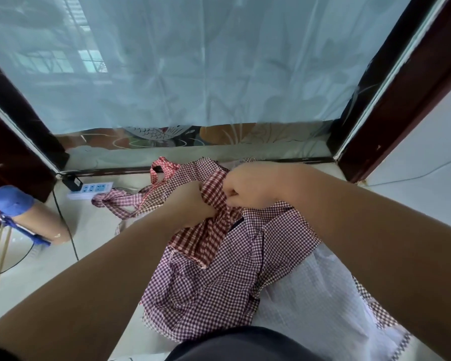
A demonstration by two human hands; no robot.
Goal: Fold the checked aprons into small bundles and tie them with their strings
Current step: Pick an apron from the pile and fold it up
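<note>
While both hands' fingers (229,198) grip it, the red-checked apron (206,235) hangs bunched.

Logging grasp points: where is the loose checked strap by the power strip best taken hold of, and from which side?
Probably pinch the strap near its bunched left end, from above on the left: there it lies flat on the surface, clear of the heaped aprons.

Aprons (214,277) on floor (94,230), power strip (90,190) left
</note>
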